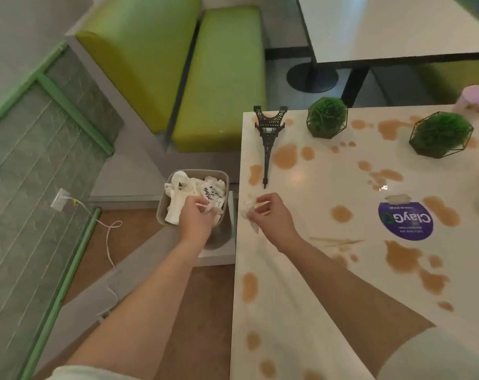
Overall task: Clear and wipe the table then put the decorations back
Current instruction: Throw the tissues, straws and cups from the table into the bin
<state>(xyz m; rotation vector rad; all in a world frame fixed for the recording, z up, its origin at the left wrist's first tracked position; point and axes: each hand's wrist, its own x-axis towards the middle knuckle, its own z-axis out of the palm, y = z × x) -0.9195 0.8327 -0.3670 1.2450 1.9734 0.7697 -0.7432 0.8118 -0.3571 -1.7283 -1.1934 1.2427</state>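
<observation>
Sticker [405, 221] reading "ClayGo" sits near the table's [309, 270] right edge. Your right hand [271, 215] pinches crumpled tissue [248, 212] at the left edge; left hand [197, 218] grips tissue over the bin [163, 207].

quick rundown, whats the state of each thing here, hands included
left hand: over the bin, pinching a crumpled tissue
right hand: at the table edge, gripping a crumpled napkin
bin: on the floor, holding white crumpled waste
table: unwiped, covered in brown spill patches
tower model: upright near the table's far corner
two caged plant balls: upright on the table
</observation>
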